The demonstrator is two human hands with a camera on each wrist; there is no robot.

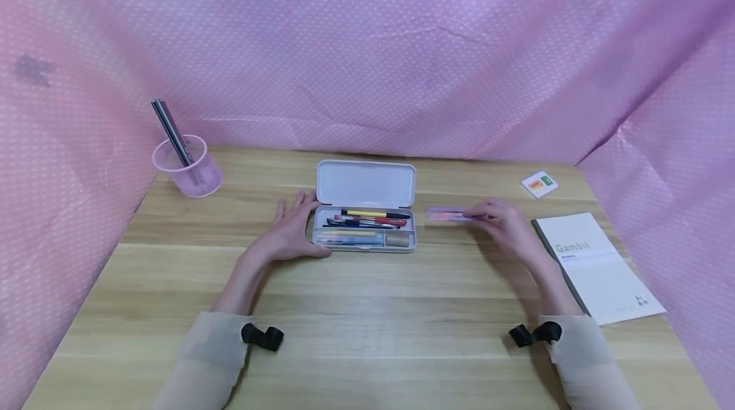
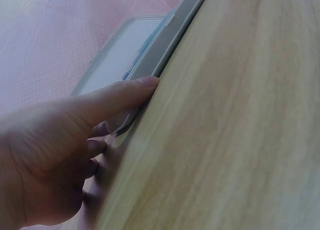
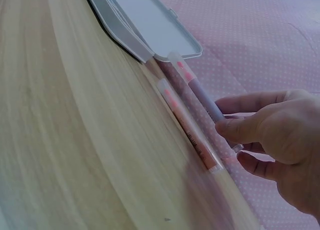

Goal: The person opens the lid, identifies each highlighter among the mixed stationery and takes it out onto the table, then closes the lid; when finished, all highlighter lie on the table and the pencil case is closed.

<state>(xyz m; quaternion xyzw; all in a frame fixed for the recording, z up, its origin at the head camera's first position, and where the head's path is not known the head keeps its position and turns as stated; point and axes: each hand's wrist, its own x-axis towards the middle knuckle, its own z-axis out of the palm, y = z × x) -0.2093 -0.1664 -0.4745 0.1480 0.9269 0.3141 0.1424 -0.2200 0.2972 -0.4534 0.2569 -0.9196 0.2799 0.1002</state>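
A white pencil case (image 1: pixel 365 183) lies with its lid raised. My left hand (image 1: pixel 284 238) holds its left end, the thumb along the front wall and the other fingers around the end and back corner. Inside are a yellow-and-black pen (image 1: pixel 376 213), several other pens and, in the front section, a light blue pen (image 1: pixel 356 240) and a tan block (image 1: pixel 397 240). To the right, my right hand (image 3: pixel 295 130) pinches a purple highlighter (image 3: pixel 205 97) near one end, tilted over the table. Beside it lies an orange-pink highlighter (image 3: pixel 187 127) on the wood.
At the back left stands a pink mesh cup (image 1: pixel 198 180) with dark pencils (image 1: pixel 172 132). A small white card-like piece (image 1: pixel 540 185) lies at the back right, and a notebook (image 1: pixel 597 270) sits by my right forearm. Pink dotted cloth (image 1: pixel 367 65) hangs behind the table.
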